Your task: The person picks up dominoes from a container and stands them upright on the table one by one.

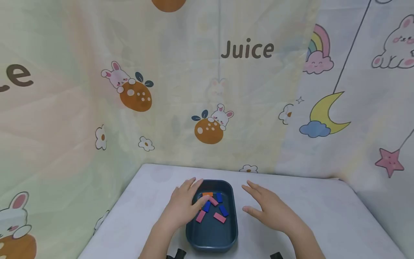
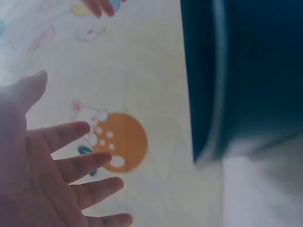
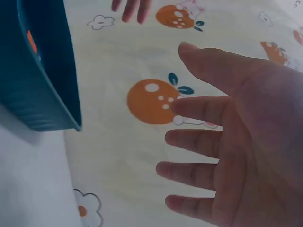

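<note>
Fingers of the left hand (image 1: 184, 205) lay straight and spread over the left rim of the dark blue rectangular plastic tray (image 1: 211, 237), holding nothing, while the right hand (image 1: 270, 210) hovered open just beside its right wall. Inside lay 7 small flat blocks, blue, pink and orange (image 1: 213, 208). Gripping unevenly could probably tip the tray on the white counter (image 1: 339, 216) and spill them.

Two bare forearms w/ no sleeves, left hand (image 1: 183, 205) and right hand (image 1: 271, 208), no rings or watch seen. Small black bits, prob. wrist cam mounts, show at near edge by each arm.
</note>
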Motion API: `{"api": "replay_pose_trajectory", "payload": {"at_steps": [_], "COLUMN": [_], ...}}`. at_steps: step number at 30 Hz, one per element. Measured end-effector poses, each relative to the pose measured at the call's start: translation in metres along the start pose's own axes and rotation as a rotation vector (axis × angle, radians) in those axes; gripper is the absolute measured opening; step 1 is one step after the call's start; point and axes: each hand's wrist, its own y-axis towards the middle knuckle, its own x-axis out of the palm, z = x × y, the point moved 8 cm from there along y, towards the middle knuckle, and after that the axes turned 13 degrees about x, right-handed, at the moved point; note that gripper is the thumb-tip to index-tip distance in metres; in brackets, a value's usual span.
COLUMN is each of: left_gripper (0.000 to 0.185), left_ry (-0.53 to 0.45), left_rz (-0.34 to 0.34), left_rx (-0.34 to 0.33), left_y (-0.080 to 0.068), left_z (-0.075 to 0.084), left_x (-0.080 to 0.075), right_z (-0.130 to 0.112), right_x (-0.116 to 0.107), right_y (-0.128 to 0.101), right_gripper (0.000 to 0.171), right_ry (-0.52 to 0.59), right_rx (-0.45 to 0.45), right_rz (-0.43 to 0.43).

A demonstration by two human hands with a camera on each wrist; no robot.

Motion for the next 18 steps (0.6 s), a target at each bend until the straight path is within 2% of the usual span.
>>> {"api": "replay_pose_trajectory", "payload": {"at_steps": [6, 9, 14, 18], "left_gripper": [0.063, 0.054, 0.053, 0.052], "left_ry": [-0.168, -0.21, -0.237, -0.332], "left_rz": [0.106, 0.149, 0.134, 0.126], "left_rx": [-0.147, -0.199, -0.227, -0.232], "left_y": [0.003, 0.005, 0.009, 0.011], "left_z": [-0.052, -0.074, -0.094, -0.101], "left_x": [0.01, 0.019, 0.038, 0.053], "right_z": [-0.001, -0.006, -0.017, -0.025], "right_x": [0.008, 0.015, 0.028, 0.041], "right_y": [0.016, 0.029, 0.054, 0.074], "right_gripper": [0.061, 0.054, 0.047, 0.037], "right_ry": [0.145, 0.201, 0.31, 0.365], "right_rx": [0.019, 0.006, -0.066, -0.093], "right_rz": [-0.027, -0.047, -0.137, -0.227]}}
